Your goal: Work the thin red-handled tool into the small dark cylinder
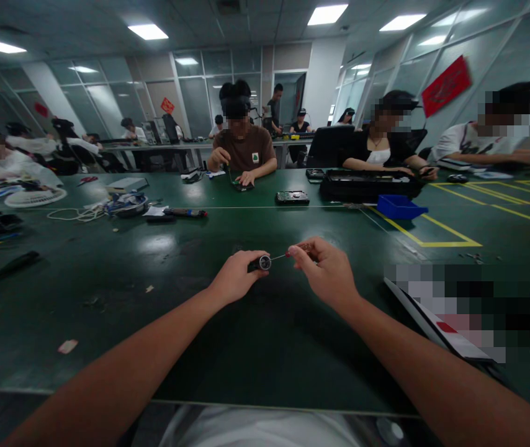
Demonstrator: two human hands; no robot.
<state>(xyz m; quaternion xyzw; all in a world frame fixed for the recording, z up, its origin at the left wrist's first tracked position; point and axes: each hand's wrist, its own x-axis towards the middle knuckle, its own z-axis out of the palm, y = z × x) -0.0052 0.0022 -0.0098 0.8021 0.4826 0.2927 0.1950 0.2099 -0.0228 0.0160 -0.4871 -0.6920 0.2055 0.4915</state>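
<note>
My left hand [238,276] is closed around a small black cylindrical part [264,263] with a round, silvery ringed end turned toward me. What kind of part it is I cannot make out. Between finger and thumb, my right hand [327,267] grips a thin screwdriver [280,256], red near the shaft. Its metal shaft points left and its tip meets or nearly meets the right side of the black part. Both hands are held above the green table [265,347], close together in front of me. The screwdriver's handle is mostly hidden by my fingers.
A hard drive [291,197] and a blue bin [399,207] lie farther back. To the left are a bundle of cables [125,203] and a dark-handled screwdriver [13,266]. At right lies a partly blurred flat object [451,316]. A person [241,149] works across the table.
</note>
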